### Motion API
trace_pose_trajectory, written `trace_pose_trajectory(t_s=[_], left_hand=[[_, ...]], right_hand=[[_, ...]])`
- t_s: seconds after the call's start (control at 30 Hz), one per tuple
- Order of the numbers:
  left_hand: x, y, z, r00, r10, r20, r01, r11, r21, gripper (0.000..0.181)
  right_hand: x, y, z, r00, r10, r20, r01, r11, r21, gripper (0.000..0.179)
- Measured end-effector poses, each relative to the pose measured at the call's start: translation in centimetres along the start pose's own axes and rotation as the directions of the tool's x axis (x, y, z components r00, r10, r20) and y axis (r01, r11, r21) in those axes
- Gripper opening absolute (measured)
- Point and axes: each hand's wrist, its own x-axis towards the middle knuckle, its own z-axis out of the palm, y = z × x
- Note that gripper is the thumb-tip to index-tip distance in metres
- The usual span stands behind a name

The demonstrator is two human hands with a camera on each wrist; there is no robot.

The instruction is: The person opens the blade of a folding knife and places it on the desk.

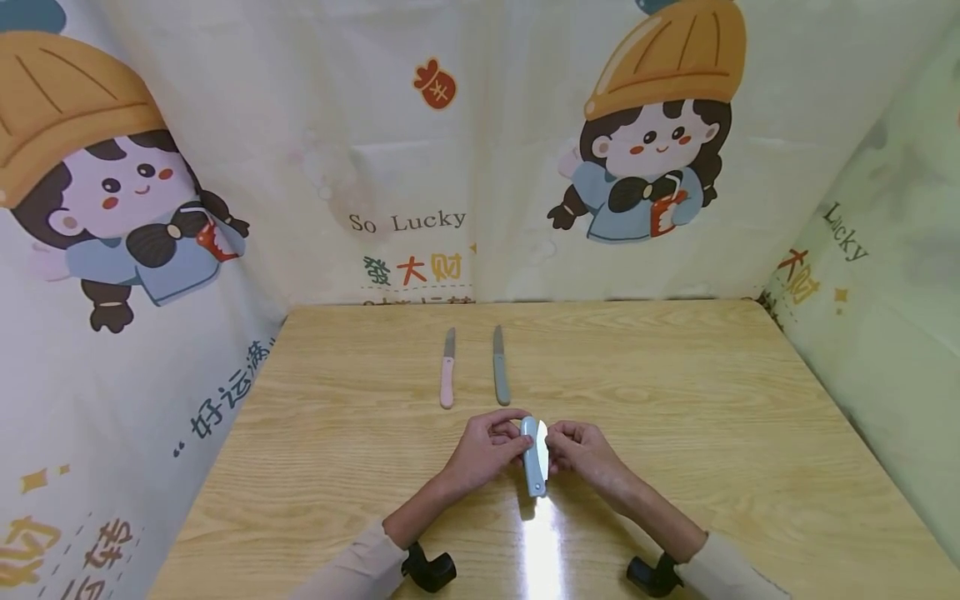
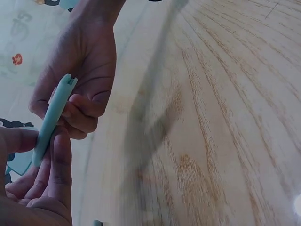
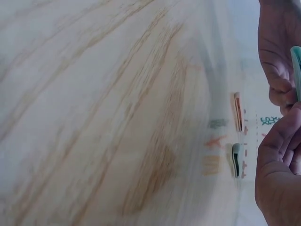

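A light blue folding knife point(image 1: 531, 471) is held upright above the table, its bright blade point(image 1: 543, 450) swung partly out along the right side of the handle. My left hand point(image 1: 480, 450) grips the handle from the left between thumb and fingers. From the other side, my right hand point(image 1: 588, 458) pinches the blade with thumb and curled fingers; the exact contact is partly hidden. The left wrist view shows the handle point(image 2: 51, 117) nearly edge-on between both hands. Only a sliver of the knife point(image 3: 296, 70) appears in the right wrist view.
Beyond the hands, a pink-handled knife point(image 1: 447, 383) and a grey-green-handled knife point(image 1: 501, 379) lie unfolded on the wooden table point(image 1: 337, 467), blades pointing away. Printed cloth point(image 1: 300, 167) hangs behind and at both sides. A glare streak lies below the held knife.
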Motion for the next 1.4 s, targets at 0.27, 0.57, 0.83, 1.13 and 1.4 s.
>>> trace_pose_trajectory(t_s=[0.27, 0.57, 0.83, 1.13, 1.4], left_hand=[[0.2, 0.4, -0.5, 0.999, -0.007, 0.031, 0.006, 0.999, 0.039, 0.044], [0.0, 0.5, -0.5, 0.997, -0.014, 0.071, 0.007, 0.995, 0.095, 0.038], [0.1, 0.5, -0.7, 0.999, -0.036, 0.008, 0.036, 0.998, 0.061, 0.038], [-0.5, 0.5, -2.0, 0.974, 0.156, 0.165, -0.204, 0.922, 0.33, 0.067], [-0.4, 0.6, -2.3, 0.704, 0.443, 0.556, -0.665, 0.135, 0.735, 0.059]], right_hand=[[0.1, -0.4, 0.5, 1.0, 0.01, 0.017, -0.012, 0.997, 0.075, 0.02], [0.2, 0.4, 0.1, 0.995, -0.053, 0.086, 0.049, 0.998, 0.046, 0.033], [0.0, 0.1, -0.2, 0.997, -0.068, 0.031, 0.069, 0.997, -0.024, 0.033], [-0.1, -0.1, -0.8, 0.995, -0.102, 0.005, 0.102, 0.99, -0.093, 0.039], [-0.1, -0.3, -1.0, 0.991, -0.137, 0.001, 0.136, 0.981, -0.142, 0.031]])
